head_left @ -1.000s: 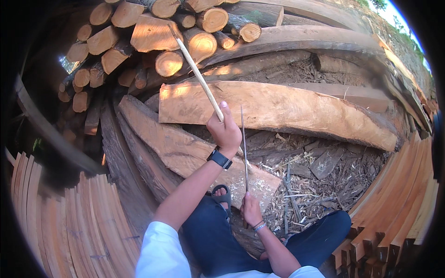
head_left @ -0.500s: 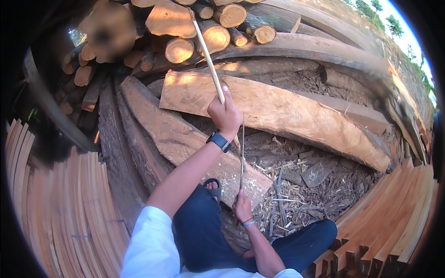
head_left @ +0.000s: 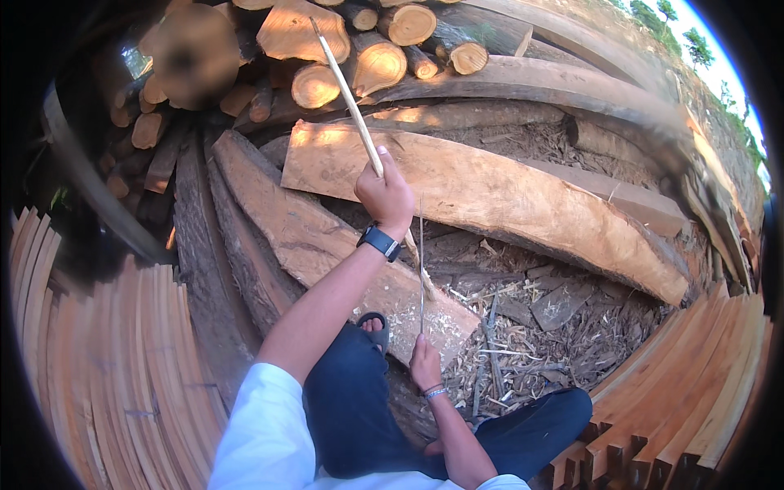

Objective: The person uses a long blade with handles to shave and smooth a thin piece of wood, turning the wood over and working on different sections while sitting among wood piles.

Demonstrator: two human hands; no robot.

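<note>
My left hand (head_left: pixel 385 196), with a dark watch on the wrist, is closed around a long pale wooden stick (head_left: pixel 351 102). The stick slants from the log pile side down past my wrist, its lower end close to the slab (head_left: pixel 306 237) in front of me. My right hand (head_left: pixel 425 364) grips the handle end of a long thin knife (head_left: pixel 422 273), seen nearly edge-on and pointing away from me. Its blade passes right beside the lower part of the stick; whether they touch I cannot tell. Pale shavings (head_left: pixel 510 343) lie around the slab's near end.
A second thick slab (head_left: pixel 490 192) lies across beyond my hands. Cut logs (head_left: pixel 380 65) are piled at the back. Stacked sawn boards stand at the left (head_left: pixel 122 351) and right (head_left: pixel 678 384). My sandalled foot (head_left: pixel 374 328) is beside the near slab, close to the knife.
My left hand and the stick have shifted slightly left, and the stick's far end has tilted left. The knife has turned a little, its tip now further left. Both grips stay closed.
</note>
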